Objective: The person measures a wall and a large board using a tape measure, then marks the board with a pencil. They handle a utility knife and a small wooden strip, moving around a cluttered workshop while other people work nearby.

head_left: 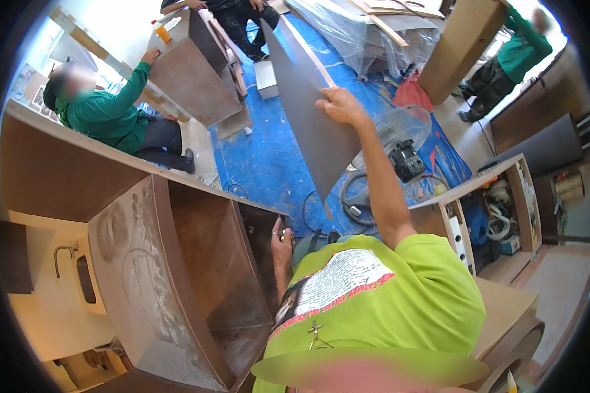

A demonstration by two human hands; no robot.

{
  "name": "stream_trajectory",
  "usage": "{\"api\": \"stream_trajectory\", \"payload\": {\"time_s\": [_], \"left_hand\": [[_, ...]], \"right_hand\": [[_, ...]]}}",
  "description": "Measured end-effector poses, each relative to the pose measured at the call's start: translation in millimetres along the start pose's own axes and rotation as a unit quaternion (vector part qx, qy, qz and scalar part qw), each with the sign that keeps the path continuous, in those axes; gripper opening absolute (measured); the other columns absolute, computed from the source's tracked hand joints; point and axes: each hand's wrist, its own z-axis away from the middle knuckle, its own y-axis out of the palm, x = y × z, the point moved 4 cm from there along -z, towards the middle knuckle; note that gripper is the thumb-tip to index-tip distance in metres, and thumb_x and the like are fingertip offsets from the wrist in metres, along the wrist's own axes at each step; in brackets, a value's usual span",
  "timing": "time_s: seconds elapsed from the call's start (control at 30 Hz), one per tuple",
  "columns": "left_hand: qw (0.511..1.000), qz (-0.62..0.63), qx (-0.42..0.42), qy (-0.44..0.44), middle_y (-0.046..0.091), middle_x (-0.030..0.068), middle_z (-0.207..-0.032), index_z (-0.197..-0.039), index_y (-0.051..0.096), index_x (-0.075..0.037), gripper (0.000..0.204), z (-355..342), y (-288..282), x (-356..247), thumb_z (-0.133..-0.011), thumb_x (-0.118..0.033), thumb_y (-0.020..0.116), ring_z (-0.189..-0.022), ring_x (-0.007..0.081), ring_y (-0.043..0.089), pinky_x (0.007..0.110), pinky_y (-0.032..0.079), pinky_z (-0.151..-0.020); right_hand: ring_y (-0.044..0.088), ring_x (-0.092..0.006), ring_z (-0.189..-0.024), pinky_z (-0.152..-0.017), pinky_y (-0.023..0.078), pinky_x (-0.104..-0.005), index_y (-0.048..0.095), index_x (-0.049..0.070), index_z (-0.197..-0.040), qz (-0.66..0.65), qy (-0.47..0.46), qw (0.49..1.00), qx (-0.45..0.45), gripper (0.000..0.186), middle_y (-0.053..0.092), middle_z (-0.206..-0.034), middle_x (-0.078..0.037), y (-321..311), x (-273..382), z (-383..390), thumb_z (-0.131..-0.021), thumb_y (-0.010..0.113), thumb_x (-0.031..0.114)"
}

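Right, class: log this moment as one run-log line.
left hand: on brown cabinet edge | right hand: grips grey panel, raised | below: blue floor sheet

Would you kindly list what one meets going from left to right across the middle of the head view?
Seated person in a green top → open brown wooden cabinet → left hand → flat grey panel → right hand → round wire fan → open shelf unit holding tools.
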Motion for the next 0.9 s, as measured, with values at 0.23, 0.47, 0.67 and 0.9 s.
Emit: {"api": "stream_trajectory", "payload": {"time_s": [0.23,0.47,0.67,0.9], "left_hand": [[0.994,-0.096,-0.011,0.044,0.061,0.0043,-0.08,-0.133,0.053,-0.009,0.047,-86,12,-34,-0.089,-0.026,0.06,-0.071,0.0125,0.057,0.029,0.048,-0.068],[0.99,-0.125,-0.036,0.058,0.063,0.0085,-0.079,-0.13,0.055,-0.011,0.045,-197,-1,-72,-0.089,-0.028,0.061,-0.071,0.0167,0.059,0.033,0.049,-0.068],[0.994,-0.092,-0.047,0.025,0.061,0.0056,-0.079,-0.131,0.054,-0.009,0.046,-311,-18,-134,-0.088,-0.024,0.062,-0.066,0.0105,0.056,0.026,0.047,-0.062],[0.996,0.036,-0.081,0.021,0.061,0.0035,-0.083,-0.131,0.053,-0.01,0.042,-398,-36,-154,-0.091,-0.023,0.06,-0.07,0.01,0.056,0.025,0.05,-0.061]], "right_hand": [[0.06,-0.0376,-0.103,-0.091,0.045,-0.0416,0.064,0.0,-0.108,-0.035,-0.002,0.999,0.024,0.037,0.064,-0.106,-0.024,-13,-62,-104,-0.085,0.057,0.029],[0.063,-0.0323,-0.074,-0.07,0.047,-0.0406,0.063,-0.006,-0.095,-0.04,-0.051,0.996,0.066,0.032,0.062,-0.079,-0.024,-22,-98,-232,-0.083,0.06,0.023],[0.061,-0.0301,-0.072,-0.068,0.047,-0.0388,0.063,-0.008,-0.095,-0.065,-0.038,0.995,0.065,0.033,0.064,-0.077,-0.021,-37,-125,-326,-0.083,0.059,0.022],[0.061,-0.0315,-0.094,-0.086,0.046,-0.0383,0.06,-0.006,-0.112,0.108,0.003,0.992,0.069,0.044,0.064,-0.103,-0.023,-111,-195,-389,-0.085,0.06,0.029]]}}
